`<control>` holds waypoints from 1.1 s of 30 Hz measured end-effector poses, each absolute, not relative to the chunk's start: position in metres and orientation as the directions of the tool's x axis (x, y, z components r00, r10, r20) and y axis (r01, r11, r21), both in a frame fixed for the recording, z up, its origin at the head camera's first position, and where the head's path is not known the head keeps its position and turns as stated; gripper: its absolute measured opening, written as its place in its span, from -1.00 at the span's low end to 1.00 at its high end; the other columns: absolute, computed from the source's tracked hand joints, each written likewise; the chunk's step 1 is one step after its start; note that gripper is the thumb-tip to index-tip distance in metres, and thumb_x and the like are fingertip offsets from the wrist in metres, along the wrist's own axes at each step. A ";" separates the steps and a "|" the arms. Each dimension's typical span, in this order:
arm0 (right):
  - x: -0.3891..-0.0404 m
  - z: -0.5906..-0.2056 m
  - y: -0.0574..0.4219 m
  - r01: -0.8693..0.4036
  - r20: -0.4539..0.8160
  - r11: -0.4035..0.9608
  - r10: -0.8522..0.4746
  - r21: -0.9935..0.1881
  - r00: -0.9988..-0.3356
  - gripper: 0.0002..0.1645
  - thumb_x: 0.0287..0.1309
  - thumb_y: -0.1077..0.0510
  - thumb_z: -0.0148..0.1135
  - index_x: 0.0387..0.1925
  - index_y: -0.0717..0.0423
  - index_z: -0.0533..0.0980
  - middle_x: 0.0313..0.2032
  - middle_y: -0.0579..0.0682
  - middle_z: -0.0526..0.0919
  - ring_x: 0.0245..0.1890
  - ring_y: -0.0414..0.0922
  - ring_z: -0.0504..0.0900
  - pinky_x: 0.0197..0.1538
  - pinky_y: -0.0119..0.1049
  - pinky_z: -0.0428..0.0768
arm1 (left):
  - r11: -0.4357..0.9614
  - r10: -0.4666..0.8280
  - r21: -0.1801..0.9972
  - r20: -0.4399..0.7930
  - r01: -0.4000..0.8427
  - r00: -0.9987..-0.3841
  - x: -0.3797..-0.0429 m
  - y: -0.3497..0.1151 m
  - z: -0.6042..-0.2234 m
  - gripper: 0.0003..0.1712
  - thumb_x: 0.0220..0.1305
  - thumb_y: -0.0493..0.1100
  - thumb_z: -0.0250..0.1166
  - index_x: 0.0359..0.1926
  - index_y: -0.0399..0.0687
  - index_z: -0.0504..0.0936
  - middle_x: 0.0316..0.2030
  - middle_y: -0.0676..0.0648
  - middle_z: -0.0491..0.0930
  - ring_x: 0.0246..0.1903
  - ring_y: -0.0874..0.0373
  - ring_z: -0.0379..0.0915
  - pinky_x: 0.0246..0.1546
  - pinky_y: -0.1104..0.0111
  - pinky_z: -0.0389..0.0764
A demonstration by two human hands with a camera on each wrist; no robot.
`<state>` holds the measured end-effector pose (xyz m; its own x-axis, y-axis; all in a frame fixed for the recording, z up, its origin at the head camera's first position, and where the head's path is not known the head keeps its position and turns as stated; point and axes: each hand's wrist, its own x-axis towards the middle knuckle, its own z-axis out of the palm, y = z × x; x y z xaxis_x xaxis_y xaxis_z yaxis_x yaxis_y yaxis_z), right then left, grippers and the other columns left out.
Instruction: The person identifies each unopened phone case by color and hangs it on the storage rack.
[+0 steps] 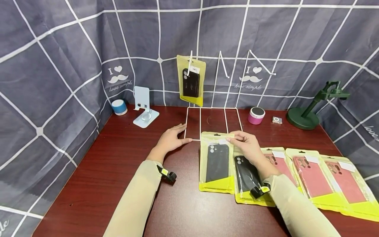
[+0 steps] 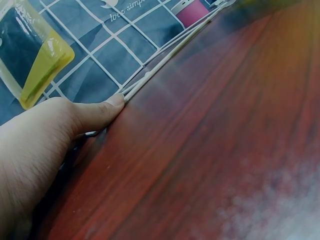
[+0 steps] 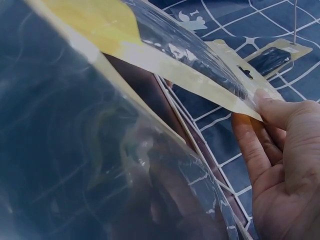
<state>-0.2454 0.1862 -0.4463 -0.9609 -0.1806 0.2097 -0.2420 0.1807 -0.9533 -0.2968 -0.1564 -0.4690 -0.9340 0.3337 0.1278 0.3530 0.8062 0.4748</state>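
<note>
Dark-case pkg [image 1: 217, 164] is up off the counter [image 1: 118, 184], by the rack's front edge; R hand [image 1: 247, 144] has its top R corner, thumb & fingers clamped on it. L hand [image 1: 171, 141]: thumb & fingers apart, touching front L corner of white wire rack [image 1: 200, 118]. Another pkg w/ black case [image 1: 190, 85] hangs on rack's L hook. Black-case pkg [image 1: 244, 169] lies under R wrist, pink-case pkgs [image 1: 314, 177] further R. Behind: pink spkr [image 1: 256, 116], green stand [image 1: 305, 115]; far L, blue spkr [image 1: 119, 107], phone stand [image 1: 145, 117].

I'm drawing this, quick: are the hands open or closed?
Left hand: open, touching the white wire rack.
Right hand: closed, pinching a bagged dark phone case.
</note>
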 end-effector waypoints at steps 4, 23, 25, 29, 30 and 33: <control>-0.245 -0.445 0.185 -0.246 0.218 0.162 -0.170 -0.956 -0.961 -0.72 0.23 0.28 0.39 -0.08 0.39 0.61 -0.41 0.00 0.77 -0.48 -0.23 0.64 -0.41 -0.36 0.62 | 0.808 0.328 0.474 0.131 0.350 -0.936 -0.297 -0.157 -0.469 0.03 0.15 0.54 0.23 0.50 0.13 0.33 0.47 0.01 0.28 0.48 0.05 0.11 0.44 0.06 0.18; -0.236 -0.296 0.113 -0.665 0.654 0.094 -0.124 -0.741 -0.747 -0.84 0.16 0.32 0.43 -0.20 0.30 0.69 -0.36 0.11 0.78 -0.41 -0.20 0.72 -0.31 -0.40 0.65 | 0.797 0.352 0.463 0.167 0.388 -0.921 -0.298 -0.159 -0.474 0.02 0.16 0.51 0.25 0.50 0.10 0.32 0.46 -0.03 0.28 0.47 0.07 0.13 0.44 0.13 0.19; -0.242 -0.276 0.097 -0.717 0.705 0.123 -0.125 -0.687 -0.698 -0.84 0.16 0.32 0.43 -0.20 0.30 0.69 -0.34 0.13 0.78 -0.38 -0.20 0.73 -0.27 -0.40 0.67 | 0.799 0.351 0.462 0.160 0.384 -0.923 -0.298 -0.159 -0.473 0.02 0.17 0.51 0.25 0.51 0.12 0.30 0.47 -0.02 0.27 0.48 0.08 0.12 0.45 0.13 0.18; -0.249 -0.243 0.069 -0.702 0.700 0.200 -0.095 -0.683 -0.708 -0.81 0.20 0.26 0.42 -0.20 0.33 0.69 -0.34 0.11 0.78 -0.37 -0.24 0.70 -0.24 -0.47 0.62 | 0.803 0.347 0.456 0.163 0.383 -0.923 -0.299 -0.160 -0.471 -0.01 0.17 0.49 0.27 0.50 0.16 0.32 0.47 0.01 0.27 0.47 0.09 0.13 0.44 0.13 0.20; -0.250 -0.239 0.064 -0.682 0.683 0.211 -0.076 -0.701 -0.726 -0.80 0.21 0.25 0.41 -0.19 0.33 0.68 -0.34 0.12 0.77 -0.39 -0.25 0.69 -0.25 -0.48 0.61 | 0.804 0.346 0.456 0.163 0.381 -0.924 -0.300 -0.160 -0.471 -0.02 0.17 0.49 0.27 0.50 0.18 0.33 0.47 0.03 0.27 0.47 0.10 0.14 0.43 0.14 0.21; -0.259 -0.237 0.054 -0.615 0.626 0.187 -0.003 -0.766 -0.780 -0.78 0.21 0.18 0.43 -0.20 0.29 0.68 -0.39 0.06 0.77 -0.46 -0.26 0.61 -0.36 -0.47 0.50 | 0.806 0.338 0.459 0.159 0.373 -0.927 -0.300 -0.160 -0.471 -0.04 0.16 0.50 0.26 0.48 0.20 0.36 0.47 0.04 0.27 0.46 0.10 0.15 0.42 0.13 0.24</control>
<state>-0.2585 0.0538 -0.2366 -0.7799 -0.0034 0.6259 -0.6154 0.1867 -0.7658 -0.2997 -0.1598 -0.4715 -0.9274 0.3384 0.1595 0.3731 0.8063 0.4589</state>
